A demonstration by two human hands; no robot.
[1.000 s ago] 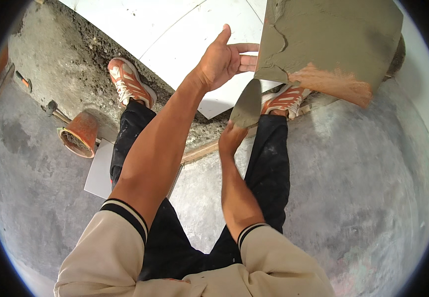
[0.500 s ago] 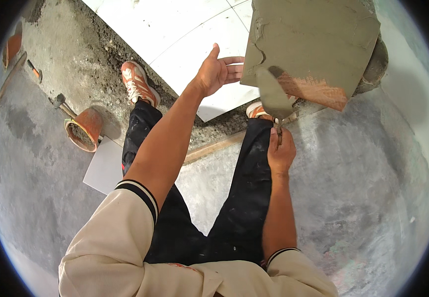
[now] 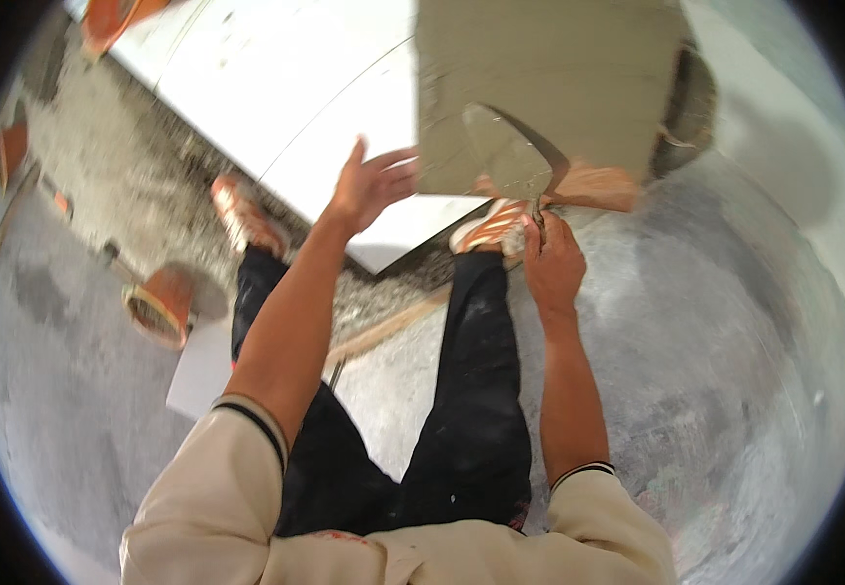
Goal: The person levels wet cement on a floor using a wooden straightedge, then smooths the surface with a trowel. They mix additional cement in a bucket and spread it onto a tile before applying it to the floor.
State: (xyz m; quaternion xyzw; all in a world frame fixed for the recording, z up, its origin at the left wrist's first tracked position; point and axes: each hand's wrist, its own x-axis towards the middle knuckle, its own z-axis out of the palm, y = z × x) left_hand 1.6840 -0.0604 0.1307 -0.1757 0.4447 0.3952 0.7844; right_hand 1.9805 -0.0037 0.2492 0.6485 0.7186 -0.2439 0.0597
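A square tile (image 3: 559, 68) has its upturned face coated in smooth grey mortar. Its near right corner shows bare reddish backing. My right hand (image 3: 554, 261) is closed round the handle of a pointed trowel (image 3: 508, 151), whose blade lies over the near part of the mortar. At the tile's near left corner is my left hand (image 3: 376, 187), thumb up and fingers stretched toward the edge. Its fingertips meet that edge; I cannot tell whether they reach underneath. White laid tiles (image 3: 296, 107) spread below and beyond this hand.
At the left a terracotta-coloured bucket (image 3: 171, 292) stands by a loose pale tile (image 3: 198, 375), with a hammer-like tool (image 3: 115, 255) beside it. A dark rounded container (image 3: 692, 102) partly shows behind the coated tile. A wooden strip (image 3: 384, 331) edges the rough bed between my feet.
The coated tile and my left hand have shifted left and a little nearer in the picture. The trowel blade has swung left and farther over the mortar. My right hand has risen slightly.
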